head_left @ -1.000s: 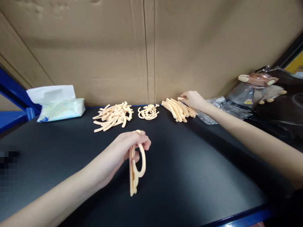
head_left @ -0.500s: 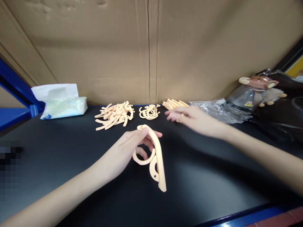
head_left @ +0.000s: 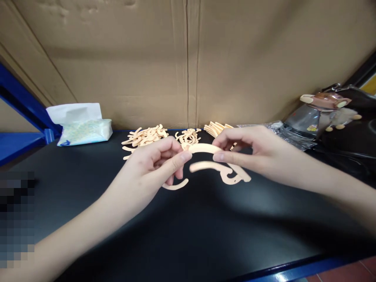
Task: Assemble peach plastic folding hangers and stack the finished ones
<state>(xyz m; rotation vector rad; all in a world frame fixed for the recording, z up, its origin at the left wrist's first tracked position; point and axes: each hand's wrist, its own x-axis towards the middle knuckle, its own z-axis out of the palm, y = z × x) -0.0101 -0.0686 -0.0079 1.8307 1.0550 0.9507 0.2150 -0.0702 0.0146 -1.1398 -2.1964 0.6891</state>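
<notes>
My left hand (head_left: 152, 164) and my right hand (head_left: 249, 150) meet above the middle of the black table (head_left: 188, 227). Both pinch pale orange curved plastic pieces. A short curved strip (head_left: 204, 148) spans between the fingertips of the two hands. Below it a longer piece with a hooked end (head_left: 223, 172) hangs from my right hand. A curved end (head_left: 175, 185) shows under my left fingers. Behind, by the cardboard wall, lie three heaps of the same parts: a loose left pile (head_left: 143, 137), a middle pile of hooks (head_left: 188, 136) and a right stack of strips (head_left: 217, 128).
A tissue pack (head_left: 80, 127) lies at the back left by a blue shelf frame (head_left: 17, 105). Crumpled clear plastic (head_left: 273, 127), a toy figure (head_left: 326, 103) and dark bags (head_left: 349, 137) sit at the right. A cardboard wall (head_left: 188, 58) closes the back.
My right hand came back from the right stack with a strip and joined the left hand. The left hand lifted and turned its pieces flat, towards the right hand.
</notes>
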